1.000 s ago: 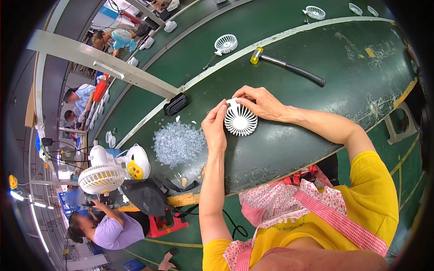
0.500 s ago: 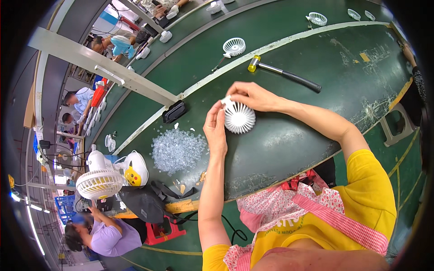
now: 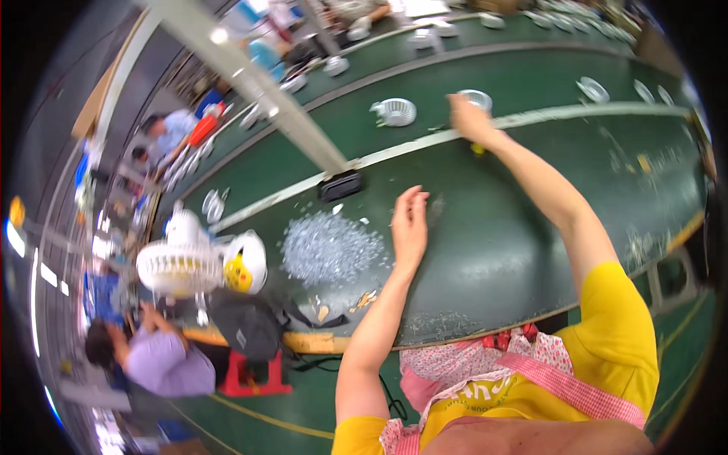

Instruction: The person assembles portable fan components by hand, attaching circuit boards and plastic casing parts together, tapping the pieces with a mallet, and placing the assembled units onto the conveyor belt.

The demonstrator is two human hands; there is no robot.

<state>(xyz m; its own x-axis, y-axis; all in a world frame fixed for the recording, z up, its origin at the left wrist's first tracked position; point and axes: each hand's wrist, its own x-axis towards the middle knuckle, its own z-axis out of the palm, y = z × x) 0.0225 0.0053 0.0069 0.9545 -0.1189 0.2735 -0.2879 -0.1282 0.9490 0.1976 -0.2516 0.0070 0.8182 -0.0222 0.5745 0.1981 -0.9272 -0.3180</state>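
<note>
The two-handed hold had just ended, leaving your right hand (image 3: 472, 121) alone at a white fan cover (image 3: 481, 98), upper centre-right, grip too blurred to tell, your left hand (image 3: 410, 231) mid-frame, fingers loosely open, empty.

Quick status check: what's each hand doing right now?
Left hand: loosely open, nothing visible in it.
Right hand: at a white fan part; whether gripping cannot be told.

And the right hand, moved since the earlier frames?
Yes. The right hand has moved forward, away from the body: earlier on the near side of the pale strip, now reaching over it.
</note>
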